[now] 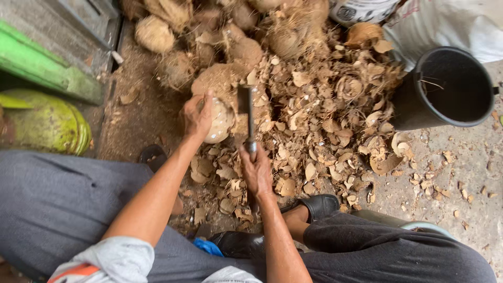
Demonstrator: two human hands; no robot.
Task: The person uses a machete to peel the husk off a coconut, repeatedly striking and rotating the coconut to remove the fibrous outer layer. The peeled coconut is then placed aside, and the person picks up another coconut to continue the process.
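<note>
Cleaver standing upright just right of the coconut you are steadying

Your left hand [196, 116] is cupping 1 pale, part-peeled coconut [219, 121] on the ground at the near edge of the shell pile [325, 115]; your right hand [257, 170] is wrapping shut around 1 cleaver [246, 118], its long axis pointing away from you, blade just beside the coconut's right flank. 1 black bucket [445, 89] is sitting well apart, far right.

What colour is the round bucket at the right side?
The bucket is black, inside and outside; the head view shows it best.
</note>
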